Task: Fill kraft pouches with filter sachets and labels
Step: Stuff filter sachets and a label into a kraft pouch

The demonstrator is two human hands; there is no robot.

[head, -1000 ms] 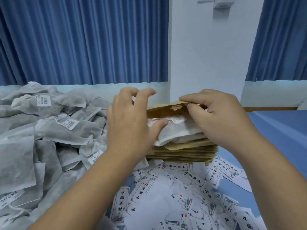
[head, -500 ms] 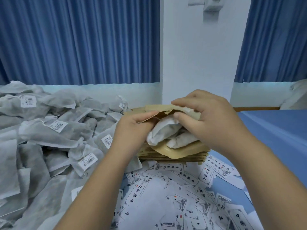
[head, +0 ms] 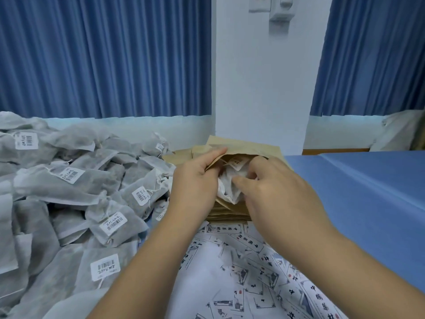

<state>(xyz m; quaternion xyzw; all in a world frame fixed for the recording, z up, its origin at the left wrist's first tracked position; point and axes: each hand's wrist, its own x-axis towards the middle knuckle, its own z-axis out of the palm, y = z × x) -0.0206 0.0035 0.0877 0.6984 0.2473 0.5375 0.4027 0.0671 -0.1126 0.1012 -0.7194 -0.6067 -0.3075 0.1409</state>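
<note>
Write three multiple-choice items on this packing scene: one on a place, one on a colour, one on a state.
1. Where is the sachet pile? A left of the pouch stack; B right of it; C on top of it.
2. What colour are the curtains? A red; B blue; C green.
3. What is the left hand doing? A holding the top pouch open; B lying flat, empty; C out of view.

Answers:
1 A, the pile lies left of the stack.
2 B, both hang in blue folds.
3 A, it pinches the pouch's mouth while the right hand pushes a sachet in.
</note>
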